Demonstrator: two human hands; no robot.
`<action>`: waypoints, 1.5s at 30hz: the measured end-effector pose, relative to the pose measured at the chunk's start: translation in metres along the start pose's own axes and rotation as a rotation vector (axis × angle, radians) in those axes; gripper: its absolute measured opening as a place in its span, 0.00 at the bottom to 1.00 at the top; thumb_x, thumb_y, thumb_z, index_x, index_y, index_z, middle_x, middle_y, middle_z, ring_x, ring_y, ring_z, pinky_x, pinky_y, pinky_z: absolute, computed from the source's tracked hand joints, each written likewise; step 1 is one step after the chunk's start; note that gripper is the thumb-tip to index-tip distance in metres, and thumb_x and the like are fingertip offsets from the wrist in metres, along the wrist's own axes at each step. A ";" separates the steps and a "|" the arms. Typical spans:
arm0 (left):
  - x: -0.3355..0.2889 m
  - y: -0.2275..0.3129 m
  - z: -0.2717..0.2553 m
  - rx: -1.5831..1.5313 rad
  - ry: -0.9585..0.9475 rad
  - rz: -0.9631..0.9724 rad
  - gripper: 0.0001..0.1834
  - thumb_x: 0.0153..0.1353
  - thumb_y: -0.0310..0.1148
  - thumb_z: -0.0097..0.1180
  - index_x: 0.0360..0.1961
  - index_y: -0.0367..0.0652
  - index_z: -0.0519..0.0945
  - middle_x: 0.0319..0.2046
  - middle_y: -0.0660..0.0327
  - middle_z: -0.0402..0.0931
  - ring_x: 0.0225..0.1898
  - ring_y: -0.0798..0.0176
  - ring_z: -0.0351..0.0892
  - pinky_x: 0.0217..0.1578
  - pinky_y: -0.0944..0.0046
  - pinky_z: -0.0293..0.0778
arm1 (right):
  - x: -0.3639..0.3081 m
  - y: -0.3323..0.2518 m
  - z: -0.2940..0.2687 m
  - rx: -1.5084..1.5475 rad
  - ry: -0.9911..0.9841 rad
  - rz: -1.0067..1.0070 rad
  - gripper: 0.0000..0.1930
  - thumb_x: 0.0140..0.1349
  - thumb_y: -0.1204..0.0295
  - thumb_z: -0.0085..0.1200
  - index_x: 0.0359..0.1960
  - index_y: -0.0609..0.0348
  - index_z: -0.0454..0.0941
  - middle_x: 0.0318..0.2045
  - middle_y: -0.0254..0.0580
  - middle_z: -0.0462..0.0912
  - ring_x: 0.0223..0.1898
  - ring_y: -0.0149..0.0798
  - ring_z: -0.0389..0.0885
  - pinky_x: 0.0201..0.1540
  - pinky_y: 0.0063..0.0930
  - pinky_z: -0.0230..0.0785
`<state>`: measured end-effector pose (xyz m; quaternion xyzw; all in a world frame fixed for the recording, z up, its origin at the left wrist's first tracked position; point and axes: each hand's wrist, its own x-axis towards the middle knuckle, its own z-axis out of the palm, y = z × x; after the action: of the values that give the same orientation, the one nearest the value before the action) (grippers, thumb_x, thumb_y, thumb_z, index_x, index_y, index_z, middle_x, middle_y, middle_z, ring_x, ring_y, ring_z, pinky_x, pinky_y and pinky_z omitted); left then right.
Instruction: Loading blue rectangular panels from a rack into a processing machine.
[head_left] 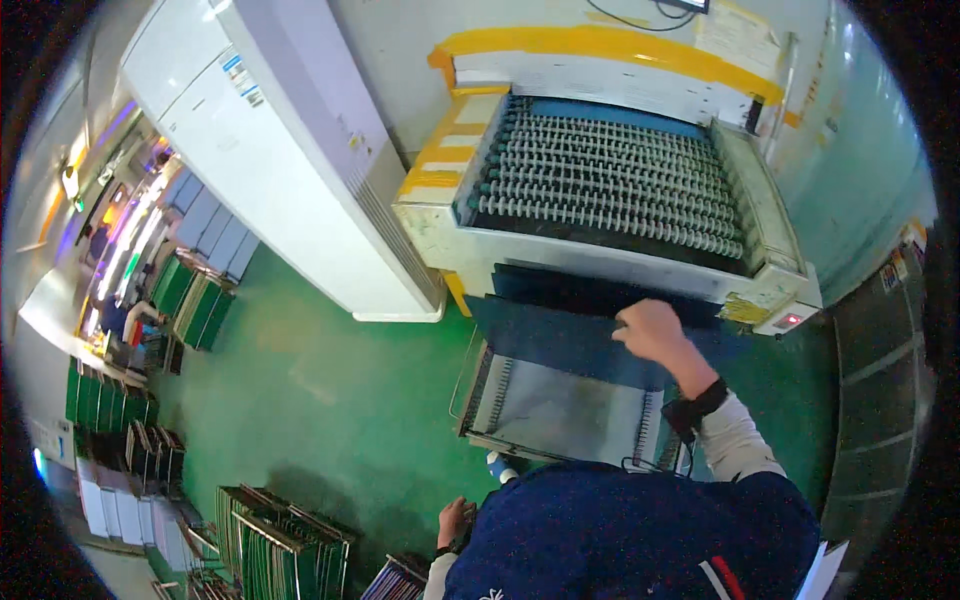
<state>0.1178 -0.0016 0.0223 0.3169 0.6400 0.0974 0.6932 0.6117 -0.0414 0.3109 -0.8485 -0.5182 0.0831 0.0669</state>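
Note:
My right hand (pixel 655 332) is closed, its fingers curled at the upper edge of a dark blue flat panel (pixel 550 338). That panel leans in a slotted wire rack (pixel 488 443) on the floor before me. A second dark panel (pixel 540 284) stands just behind it, close against the front of a roller conveyor machine (pixel 600 245). Inside the rack, a pale grey sheet (pixel 565 408) shows below the panels. Low beside my body, away from the rack, my left hand (pixel 455 521) has its fingers curled in, with nothing visible in them.
Rows of white rollers (pixel 610 180) fill the machine's top. A tall white cabinet-style air conditioner (pixel 290 170) stands to its left. Racks of green panels (pixel 280 540) sit at lower left. Dark grey panelling (pixel 880 400) runs along the right. People work far left.

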 end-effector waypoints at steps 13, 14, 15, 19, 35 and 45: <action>0.020 -0.017 -0.010 0.052 -0.108 0.067 0.15 0.55 0.36 0.50 0.39 0.35 0.71 0.31 0.55 0.77 0.26 0.64 0.75 0.24 0.68 0.68 | 0.002 0.113 -0.078 1.553 0.494 0.444 0.13 0.49 0.72 0.55 0.38 0.62 0.74 0.30 0.39 0.78 0.31 0.43 0.77 0.36 0.33 0.68; 0.034 -0.036 -0.022 0.014 -0.126 0.105 0.15 0.55 0.36 0.50 0.39 0.35 0.71 0.31 0.55 0.77 0.26 0.64 0.75 0.24 0.68 0.68 | 0.015 0.118 -0.066 1.761 0.471 0.341 0.15 0.50 0.73 0.54 0.40 0.63 0.72 0.34 0.42 0.77 0.34 0.43 0.76 0.38 0.34 0.68; 0.044 -0.041 -0.026 -0.057 -0.101 0.074 0.15 0.55 0.36 0.50 0.38 0.35 0.71 0.30 0.56 0.77 0.26 0.64 0.75 0.24 0.68 0.68 | 0.025 0.120 -0.058 1.962 0.447 0.233 0.16 0.50 0.74 0.53 0.43 0.64 0.70 0.37 0.44 0.76 0.37 0.43 0.75 0.41 0.34 0.67; 0.002 0.005 -0.002 0.193 0.027 -0.037 0.14 0.55 0.36 0.50 0.38 0.36 0.71 0.30 0.57 0.77 0.28 0.66 0.76 0.25 0.68 0.69 | 0.050 0.124 -0.031 2.085 0.463 0.241 0.16 0.49 0.74 0.55 0.42 0.57 0.69 0.39 0.41 0.74 0.41 0.43 0.72 0.43 0.36 0.65; 0.038 -0.035 -0.048 1.092 -0.119 0.594 0.20 0.46 0.32 0.57 0.42 0.40 0.69 0.31 0.54 0.77 0.34 0.54 0.77 0.31 0.62 0.72 | 0.156 0.135 0.035 2.229 0.246 0.369 0.06 0.57 0.71 0.46 0.28 0.61 0.68 0.35 0.47 0.75 0.36 0.41 0.75 0.40 0.34 0.70; 0.015 -0.012 -0.025 0.826 -0.072 0.463 0.17 0.52 0.31 0.52 0.43 0.35 0.69 0.35 0.53 0.76 0.37 0.59 0.76 0.31 0.63 0.71 | 0.168 0.136 0.024 1.341 0.259 0.473 0.14 0.56 0.62 0.47 0.36 0.61 0.73 0.36 0.42 0.78 0.36 0.37 0.75 0.35 0.27 0.69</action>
<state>0.0931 0.0057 0.0036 0.7033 0.5133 -0.0244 0.4911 0.8004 0.0466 0.2484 -0.7174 -0.1458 0.2942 0.6144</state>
